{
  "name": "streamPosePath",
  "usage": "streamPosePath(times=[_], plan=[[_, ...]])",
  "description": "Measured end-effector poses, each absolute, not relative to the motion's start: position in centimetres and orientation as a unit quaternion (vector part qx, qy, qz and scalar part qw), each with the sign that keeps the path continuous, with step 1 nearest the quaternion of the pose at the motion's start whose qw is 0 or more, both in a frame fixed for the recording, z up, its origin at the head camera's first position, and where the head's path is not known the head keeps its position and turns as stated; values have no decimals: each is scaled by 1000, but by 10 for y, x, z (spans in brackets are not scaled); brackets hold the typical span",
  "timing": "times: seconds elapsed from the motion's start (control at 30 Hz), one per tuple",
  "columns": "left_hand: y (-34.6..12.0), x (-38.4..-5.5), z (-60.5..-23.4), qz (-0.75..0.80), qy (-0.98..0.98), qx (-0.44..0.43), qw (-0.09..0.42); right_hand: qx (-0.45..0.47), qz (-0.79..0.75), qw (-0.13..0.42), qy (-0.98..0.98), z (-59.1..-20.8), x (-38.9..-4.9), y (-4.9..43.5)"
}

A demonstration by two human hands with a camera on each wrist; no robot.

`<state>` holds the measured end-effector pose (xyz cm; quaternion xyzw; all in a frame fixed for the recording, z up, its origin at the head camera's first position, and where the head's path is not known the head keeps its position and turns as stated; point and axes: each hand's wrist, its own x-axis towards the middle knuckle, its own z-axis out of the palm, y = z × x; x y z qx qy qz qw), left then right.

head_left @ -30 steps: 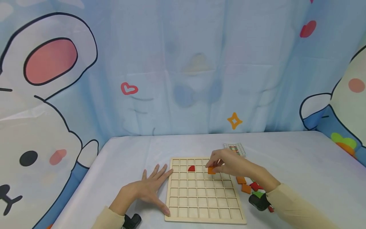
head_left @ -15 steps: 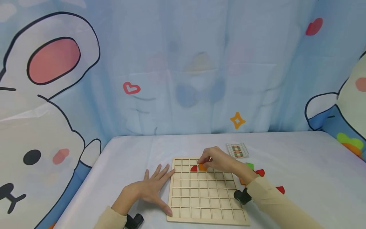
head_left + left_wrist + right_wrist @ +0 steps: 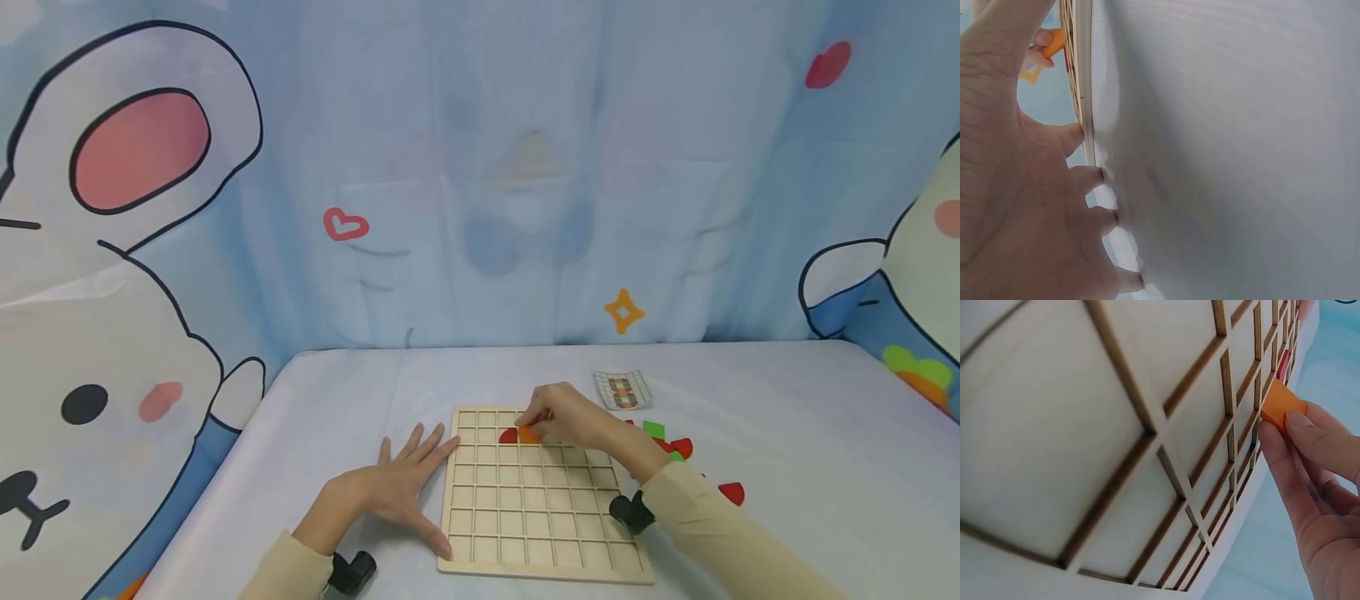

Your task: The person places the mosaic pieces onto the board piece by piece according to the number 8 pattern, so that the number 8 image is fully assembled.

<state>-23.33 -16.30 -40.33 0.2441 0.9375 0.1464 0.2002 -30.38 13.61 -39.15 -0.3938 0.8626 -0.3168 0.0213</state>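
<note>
A wooden grid board (image 3: 540, 525) lies on the white table. One red quarter-round tile (image 3: 508, 436) sits in a cell of its upper rows. Just right of it, my right hand (image 3: 573, 417) pinches an orange square tile (image 3: 1280, 403) between thumb and fingers. In the right wrist view that tile is tilted, with its lower edge at a cell beside the red piece. My left hand (image 3: 397, 492) lies spread at the board's left side, thumb and index finger touching the wooden edge (image 3: 1085, 81), the other fingertips on the cloth.
Behind the board lies a small printed pattern card (image 3: 622, 390). Loose red and green tiles, among them a green square (image 3: 654, 430) and a red quarter-round (image 3: 732, 492), lie right of the board, partly hidden by the right forearm. A printed curtain (image 3: 480, 167) hangs behind the table.
My right hand has carried the orange tile leftward across the board, to the cell beside the red tile, and the tile now sits a little lower there. The left hand stays put.
</note>
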Motion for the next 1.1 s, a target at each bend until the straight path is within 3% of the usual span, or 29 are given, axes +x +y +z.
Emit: streamPosePath(times=[1.1], plan=[[-162,-233,-403,141,939,246,197,-349,-239,5,906,-388,-297,117]])
